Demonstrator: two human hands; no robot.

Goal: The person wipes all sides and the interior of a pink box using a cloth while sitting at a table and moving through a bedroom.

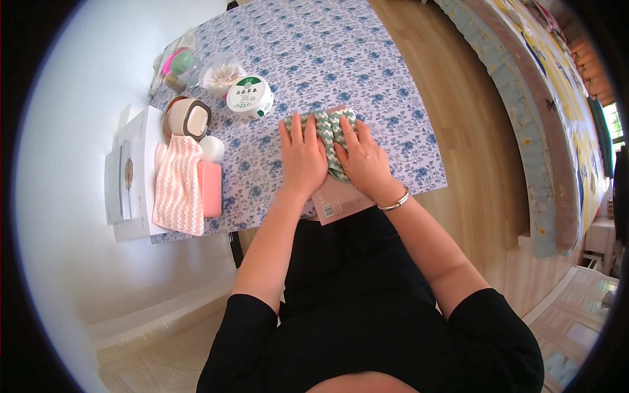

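Note:
A green-and-white zigzag cloth (324, 131) lies folded on a flat pink package (337, 198) at the table's near edge. The package's near corner sticks out over that edge. My left hand (304, 159) rests flat on the left part of the cloth, fingers stretched forward and slightly apart. On the right part, my right hand (364, 160) presses down with its fingers extended and the thumb towards the middle fold. A bracelet circles the right wrist. Both palms hide much of the cloth.
Beyond my left hand stand a white tub (249, 98) and a clear container of cotton swabs (223, 77). Along the wall are a beige-brown container (188, 118), an orange-and-white cloth (177, 187), a pink box (210, 190) and a white box (134, 173). A bed (524, 98) stands at right.

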